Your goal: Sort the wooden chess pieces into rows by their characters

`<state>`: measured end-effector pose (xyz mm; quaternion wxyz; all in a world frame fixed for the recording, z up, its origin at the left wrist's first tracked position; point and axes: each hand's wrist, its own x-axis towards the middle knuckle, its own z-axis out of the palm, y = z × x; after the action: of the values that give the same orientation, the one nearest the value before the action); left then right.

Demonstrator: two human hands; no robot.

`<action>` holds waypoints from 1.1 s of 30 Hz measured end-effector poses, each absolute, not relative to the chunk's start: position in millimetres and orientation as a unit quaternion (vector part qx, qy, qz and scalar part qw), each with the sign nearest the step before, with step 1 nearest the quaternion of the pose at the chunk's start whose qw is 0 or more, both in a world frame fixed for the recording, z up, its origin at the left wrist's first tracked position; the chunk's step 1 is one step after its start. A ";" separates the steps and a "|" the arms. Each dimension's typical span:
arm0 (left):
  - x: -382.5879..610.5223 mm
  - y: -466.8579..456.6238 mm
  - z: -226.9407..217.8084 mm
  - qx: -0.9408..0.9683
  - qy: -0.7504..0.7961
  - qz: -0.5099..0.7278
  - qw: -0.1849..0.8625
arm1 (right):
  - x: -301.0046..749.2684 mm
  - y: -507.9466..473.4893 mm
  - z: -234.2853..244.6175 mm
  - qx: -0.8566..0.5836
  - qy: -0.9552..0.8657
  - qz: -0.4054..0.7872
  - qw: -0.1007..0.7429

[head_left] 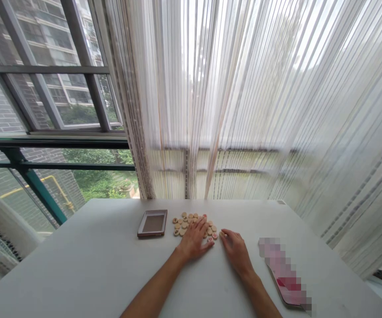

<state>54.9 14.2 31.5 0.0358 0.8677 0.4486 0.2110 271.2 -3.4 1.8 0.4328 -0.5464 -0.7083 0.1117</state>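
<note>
Round wooden pieces (184,225), which look like Chinese chess pieces, lie in a loose cluster on the white table. Some show red or dark markings and others are plain on top. My left hand (194,238) rests flat across the cluster with its fingers spread, hiding several pieces beneath it. Just right of the cluster, my right hand (236,251) has its thumb and fingertips closed on one wooden chess piece (222,234), low over the tabletop. To the left of the pieces lies a shallow brown box (165,221) with a pale inner rim.
The white table (88,269) reaches to the curtained window. A flat pinkish object (285,282), partly pixelated, lies right of my right arm. Striped sheer curtains (244,110) hang behind the table. At the left are a window and a green railing (38,187).
</note>
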 end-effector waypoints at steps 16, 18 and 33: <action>57.5 28.4 37.1 0.875 0.427 0.230 0.016 | 271.4 -11.6 12.0 -0.521 -0.694 0.192 0.459; 55.0 17.8 44.1 0.874 0.421 0.241 0.016 | 269.9 -13.9 16.7 -0.520 -0.674 0.227 0.474; -0.1 -66.2 38.5 0.857 0.419 0.275 0.122 | 239.2 -39.8 28.5 -0.456 -0.763 0.242 0.390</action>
<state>-0.1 -66.2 38.5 0.1220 0.8566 0.4192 0.2751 239.2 -39.8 28.5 0.3900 -0.4556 -0.7626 0.2424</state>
